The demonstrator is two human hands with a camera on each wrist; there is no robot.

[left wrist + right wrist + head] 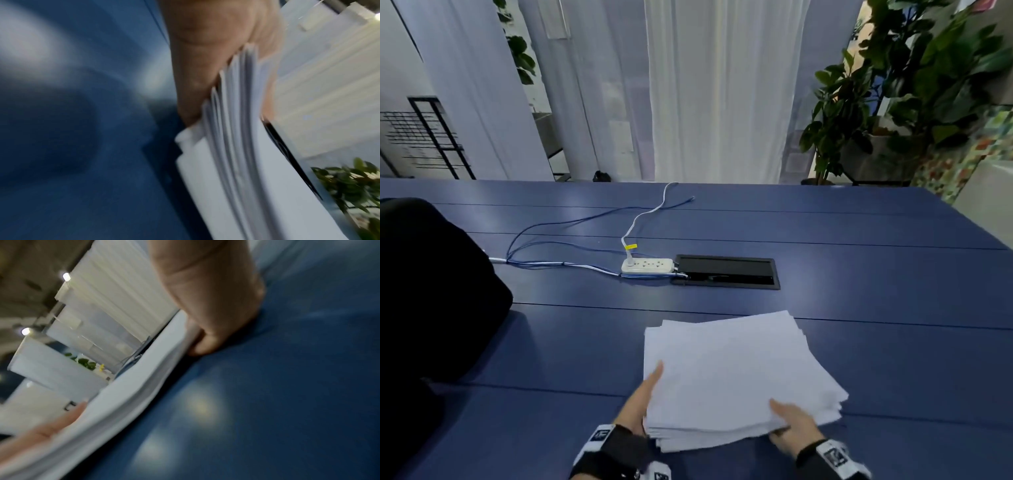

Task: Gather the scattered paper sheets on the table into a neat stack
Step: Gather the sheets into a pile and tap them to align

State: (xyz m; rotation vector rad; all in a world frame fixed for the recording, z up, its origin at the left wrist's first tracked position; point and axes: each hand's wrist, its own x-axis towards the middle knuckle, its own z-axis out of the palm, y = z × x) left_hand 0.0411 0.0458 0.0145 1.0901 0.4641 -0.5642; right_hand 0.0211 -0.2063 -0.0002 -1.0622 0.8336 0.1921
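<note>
Gripping the near edge of the paper stack (736,373) from both sides, the hands sit at the bottom of the head view. The left hand (642,401) has its thumb on top and its fingers tucked under the left corner, and the left wrist view shows the sheet edges fanned out against the palm. The right hand (792,430) pinches the near right part the same way, thumb on top. Both wrists wear dark straps with white tags.

The stack lies on the blue surface (893,342), white and matte, its edges ragged and stepped rather than flush. The surface looks smooth, with thin seams running across it.

Further out there's a white power strip (647,266) just beside a black rectangular cable hatch (726,272), with blue and white cables (571,236) looping off to the left. A dark rounded shape (431,291) sits at the left. Beyond the far edge hang pale sheer curtains (722,85), and leafy plants (914,78) stand to the right.
</note>
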